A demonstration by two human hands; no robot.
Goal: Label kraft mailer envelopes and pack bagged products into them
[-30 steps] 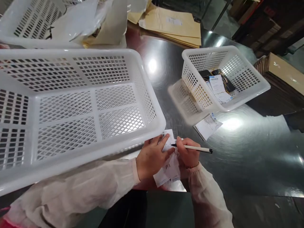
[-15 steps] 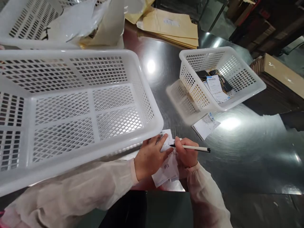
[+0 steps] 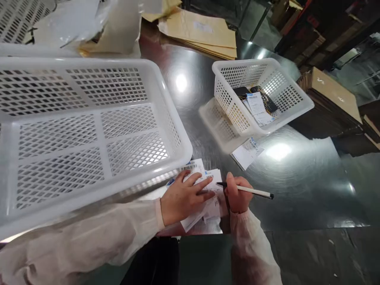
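My left hand point(image 3: 187, 196) lies with fingers spread over several white printed slips point(image 3: 216, 190) that carry barcodes and blue marks. The slips overlap on the metal table near its front edge, partly hidden by the palm. In my right hand point(image 3: 239, 194) is a pen point(image 3: 255, 191) with a white barrel, gripped between thumb and fingers. Its dark tip is at the right edge of the slips; whether it touches paper I cannot tell. A further stack of slips point(image 3: 247, 153) rests on the table beyond my right hand.
A large white basket point(image 3: 178, 152) stands at the left, against the slips. Farther right, a smaller white basket point(image 3: 297, 111) holds dark items and slips point(image 3: 257, 103). Yellow envelopes point(image 3: 202, 29) lie at the back; flattened cardboard point(image 3: 335, 93) is stacked at right.
The pen has moved right, away from the middle of the slips. My left hand has shifted left, and the slips are more fanned out, showing more barcodes. The view has turned slightly right.
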